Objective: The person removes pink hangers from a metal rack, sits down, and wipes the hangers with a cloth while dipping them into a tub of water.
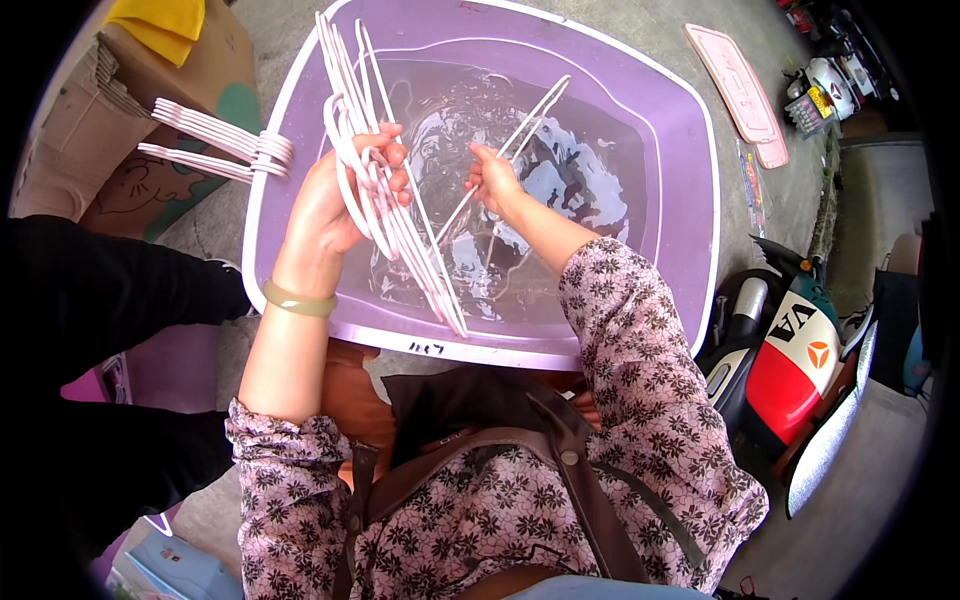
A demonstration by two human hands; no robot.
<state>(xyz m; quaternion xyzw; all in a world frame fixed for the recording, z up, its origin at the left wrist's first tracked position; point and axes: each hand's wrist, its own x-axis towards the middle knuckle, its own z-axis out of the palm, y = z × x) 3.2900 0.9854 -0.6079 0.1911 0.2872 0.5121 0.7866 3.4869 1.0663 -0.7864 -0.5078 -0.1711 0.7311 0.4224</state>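
Note:
A purple tub (pixel 682 200) with a white rim holds rippled water (pixel 440 100) in front of me. My left hand (pixel 328 200), with a green bangle at the wrist, is closed round a bundle of pale pink clothes hangers (pixel 383 222) over the tub's left side. Over the middle of the water, my right hand (pixel 495 180) pinches a single pale hanger (pixel 536 114), which is tilted; its lower end reaches the water near the bundle. Several more hangers (pixel 210 138) hook over the tub's left rim and stick outward.
Cardboard boxes (pixel 225 60) with a yellow cloth (pixel 155 25) stand at the far left. Another person's dark-trousered legs (pixel 110 270) are close on the left. A pink lid (pixel 735 90) lies on the far right ground. A red and white scooter (pixel 790 375) stands right of the tub.

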